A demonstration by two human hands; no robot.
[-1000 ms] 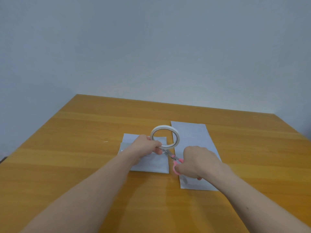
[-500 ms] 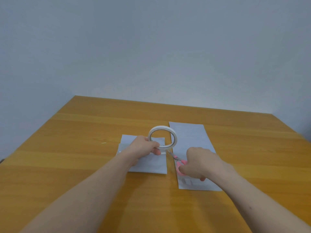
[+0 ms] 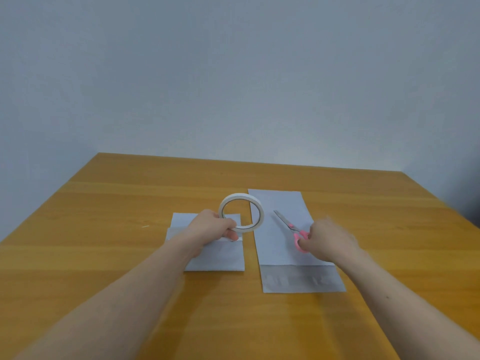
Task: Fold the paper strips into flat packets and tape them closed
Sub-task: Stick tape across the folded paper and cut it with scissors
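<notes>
Folded pale paper packet lies flat near the middle of the wooden worktop, its far half partly hidden by the left hand. That hand grips a white ring-shaped tape roll, held upright above the packet. Just right, a longer pale paper strip lies flat, near end folded over. Pink-handled metal scissors rest on it; the right hand covers the handles, grip unclear.

Plain room, perhaps an office, bare grey wall, wooden table
</notes>
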